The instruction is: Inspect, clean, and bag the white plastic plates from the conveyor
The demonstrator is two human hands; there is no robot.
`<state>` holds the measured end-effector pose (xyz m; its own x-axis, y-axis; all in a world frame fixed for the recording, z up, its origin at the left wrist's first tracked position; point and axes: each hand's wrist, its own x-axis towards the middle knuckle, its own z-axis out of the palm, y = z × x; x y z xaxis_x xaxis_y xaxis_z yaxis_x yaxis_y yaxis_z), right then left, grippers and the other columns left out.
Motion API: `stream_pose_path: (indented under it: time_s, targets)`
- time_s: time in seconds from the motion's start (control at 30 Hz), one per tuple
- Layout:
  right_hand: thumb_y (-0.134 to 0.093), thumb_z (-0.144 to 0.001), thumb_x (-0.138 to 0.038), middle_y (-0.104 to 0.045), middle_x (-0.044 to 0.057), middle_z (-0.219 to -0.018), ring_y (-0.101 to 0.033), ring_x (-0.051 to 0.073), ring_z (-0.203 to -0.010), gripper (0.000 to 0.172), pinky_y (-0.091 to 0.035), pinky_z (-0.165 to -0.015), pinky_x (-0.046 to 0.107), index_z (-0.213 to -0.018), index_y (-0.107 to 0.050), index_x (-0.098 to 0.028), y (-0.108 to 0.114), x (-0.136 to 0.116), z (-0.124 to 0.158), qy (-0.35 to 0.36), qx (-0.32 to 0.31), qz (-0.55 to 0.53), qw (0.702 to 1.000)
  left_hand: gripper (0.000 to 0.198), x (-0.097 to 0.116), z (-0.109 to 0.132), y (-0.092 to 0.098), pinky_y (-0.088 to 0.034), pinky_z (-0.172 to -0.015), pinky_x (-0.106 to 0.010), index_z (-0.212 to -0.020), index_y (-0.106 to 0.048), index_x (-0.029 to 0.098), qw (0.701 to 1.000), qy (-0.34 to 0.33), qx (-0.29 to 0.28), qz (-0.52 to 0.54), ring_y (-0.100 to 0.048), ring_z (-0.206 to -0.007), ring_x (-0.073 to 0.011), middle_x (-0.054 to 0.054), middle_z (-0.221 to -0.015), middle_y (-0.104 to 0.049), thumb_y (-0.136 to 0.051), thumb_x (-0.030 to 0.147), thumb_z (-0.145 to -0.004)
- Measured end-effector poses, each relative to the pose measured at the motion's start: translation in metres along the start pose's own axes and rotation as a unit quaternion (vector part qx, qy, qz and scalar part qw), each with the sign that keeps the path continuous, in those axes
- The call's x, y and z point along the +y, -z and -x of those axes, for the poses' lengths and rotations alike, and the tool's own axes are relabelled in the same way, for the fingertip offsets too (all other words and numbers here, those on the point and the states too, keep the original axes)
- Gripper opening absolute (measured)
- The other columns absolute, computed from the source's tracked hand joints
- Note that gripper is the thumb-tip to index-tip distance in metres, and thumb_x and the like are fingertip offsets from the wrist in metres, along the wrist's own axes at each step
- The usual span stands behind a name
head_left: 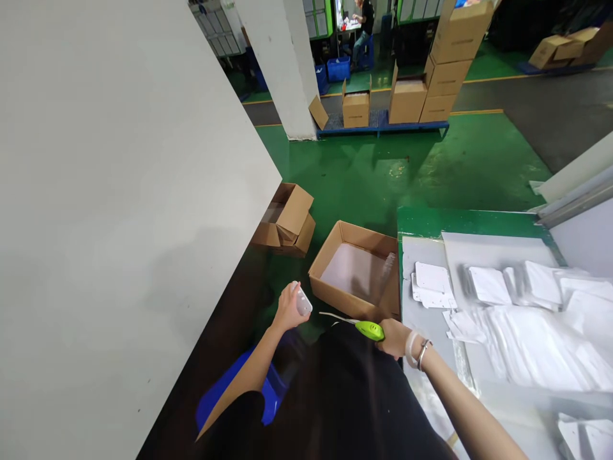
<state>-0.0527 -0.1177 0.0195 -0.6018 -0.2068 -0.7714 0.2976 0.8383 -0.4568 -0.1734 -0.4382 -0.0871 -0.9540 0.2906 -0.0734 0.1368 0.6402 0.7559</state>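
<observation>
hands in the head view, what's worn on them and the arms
No gloves on either. Above the left hand the forearm is bare up to a black sleeve. The right hand has a pale band and a thin metal bangle at the wrist; no sleeve shows on that arm.

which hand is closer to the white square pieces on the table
Right. The right hand, gripping green-handled scissors, sits by the table edge just short of the white square pieces. The left hand, holding a small white part, is farther left, across the open cardboard box.
</observation>
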Motion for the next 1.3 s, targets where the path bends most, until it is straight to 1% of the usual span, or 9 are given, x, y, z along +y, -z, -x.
stream_pose_path:
  time_s: [0.13, 0.2, 0.3, 0.43, 0.57, 0.7, 1.03, 1.2, 1.3]
  targets:
    - [-0.056, -0.077, -0.021, -0.071, 0.016, -0.071, -0.071, 0.024, -0.067, 0.018, -0.048, -0.054, 0.024, -0.079, -0.069, -0.009, -0.002, -0.004, 0.005, 0.0, 0.028, 0.023, 0.999, 0.084, 0.003, -0.007, -0.006, -0.018, -0.113, -0.051, -0.124, -0.051, 0.026, 0.986, 0.122, 0.074, 0.089, -0.019, -0.137, -0.0379, -0.01, -0.144, -0.024, -0.08, 0.026, -0.046]
    - [-0.055, -0.078, -0.023, -0.072, 0.017, -0.083, -0.071, 0.027, -0.08, 0.021, -0.049, -0.062, 0.027, -0.085, -0.07, -0.01, -0.005, -0.009, 0.004, -0.002, 0.06, 0.034, 0.998, 0.077, 0.004, -0.011, -0.013, -0.029, -0.106, -0.054, -0.124, -0.045, 0.028, 0.959, 0.208, 0.115, 0.157, -0.03, -0.131, -0.0367, -0.011, -0.138, -0.03, -0.076, 0.033, -0.054]
    - [-0.055, -0.079, -0.025, -0.072, 0.016, -0.096, -0.069, 0.03, -0.092, 0.024, -0.05, -0.072, 0.031, -0.093, -0.07, -0.013, -0.012, -0.015, -0.001, -0.005, 0.089, 0.046, 0.995, 0.057, 0.006, -0.019, -0.024, -0.045, -0.084, -0.056, -0.124, -0.035, 0.03, 0.888, 0.333, 0.149, 0.28, -0.053, -0.106, -0.031, -0.01, -0.117, -0.046, -0.057, 0.048, -0.074]
    - [-0.055, -0.077, -0.022, -0.072, 0.017, -0.097, -0.069, 0.031, -0.092, 0.023, -0.05, -0.073, 0.034, -0.092, -0.071, -0.013, -0.018, -0.022, -0.003, -0.017, 0.101, 0.057, 0.993, 0.049, 0.013, -0.027, -0.032, -0.05, -0.074, -0.053, -0.114, -0.035, 0.03, 0.784, 0.427, 0.162, 0.42, -0.059, -0.082, -0.0225, -0.004, -0.097, -0.051, -0.055, 0.05, -0.074]
    - [-0.051, -0.08, -0.023, -0.071, 0.014, -0.098, -0.068, 0.029, -0.094, 0.025, -0.049, -0.076, 0.034, -0.096, -0.07, -0.017, -0.017, -0.028, 0.002, -0.01, 0.13, 0.056, 0.99, 0.045, 0.024, -0.032, -0.03, -0.049, -0.075, -0.058, -0.101, -0.041, 0.023, 0.69, 0.488, 0.171, 0.506, -0.059, -0.078, -0.0225, -0.003, -0.091, -0.05, -0.056, 0.052, -0.069]
    - [-0.052, -0.08, -0.024, -0.072, 0.015, -0.097, -0.068, 0.03, -0.092, 0.024, -0.049, -0.074, 0.034, -0.092, -0.071, -0.015, -0.017, -0.026, 0.004, -0.017, 0.138, 0.045, 0.989, 0.045, 0.032, -0.036, -0.021, -0.047, -0.077, -0.06, -0.093, -0.044, 0.021, 0.632, 0.506, 0.175, 0.56, -0.059, -0.085, -0.0276, -0.005, -0.092, -0.05, -0.057, 0.054, -0.067]
    - [-0.059, -0.077, -0.025, -0.071, 0.02, -0.096, -0.068, 0.031, -0.091, 0.021, -0.048, -0.075, 0.034, -0.088, -0.071, -0.011, -0.026, -0.008, -0.007, -0.023, 0.17, -0.057, 0.983, 0.041, 0.065, -0.047, -0.007, -0.047, -0.076, -0.062, -0.085, -0.041, 0.023, 0.616, 0.467, 0.166, 0.612, -0.056, -0.101, -0.0349, -0.008, -0.103, -0.048, -0.062, 0.05, -0.064]
    - [-0.058, -0.081, -0.03, -0.072, 0.011, -0.072, -0.068, 0.018, -0.065, 0.023, -0.048, -0.062, 0.024, -0.069, -0.068, -0.013, -0.055, 0.058, -0.016, -0.068, 0.181, -0.232, 0.953, 0.044, 0.106, -0.045, -0.012, -0.047, -0.08, -0.061, -0.097, -0.045, 0.027, 0.655, 0.423, 0.113, 0.617, -0.058, -0.104, -0.0325, -0.007, -0.111, -0.05, -0.063, 0.051, -0.066]
    - [-0.055, -0.084, -0.034, -0.068, 0.006, -0.062, -0.063, 0.013, -0.055, 0.032, -0.046, -0.055, 0.021, -0.061, -0.064, -0.014, -0.092, 0.1, -0.011, -0.126, 0.229, -0.354, 0.898, 0.041, 0.143, -0.044, -0.027, -0.044, -0.085, -0.065, -0.101, -0.052, 0.026, 0.678, 0.346, -0.006, 0.649, -0.057, -0.109, -0.0374, -0.009, -0.112, -0.057, -0.06, 0.05, -0.069]
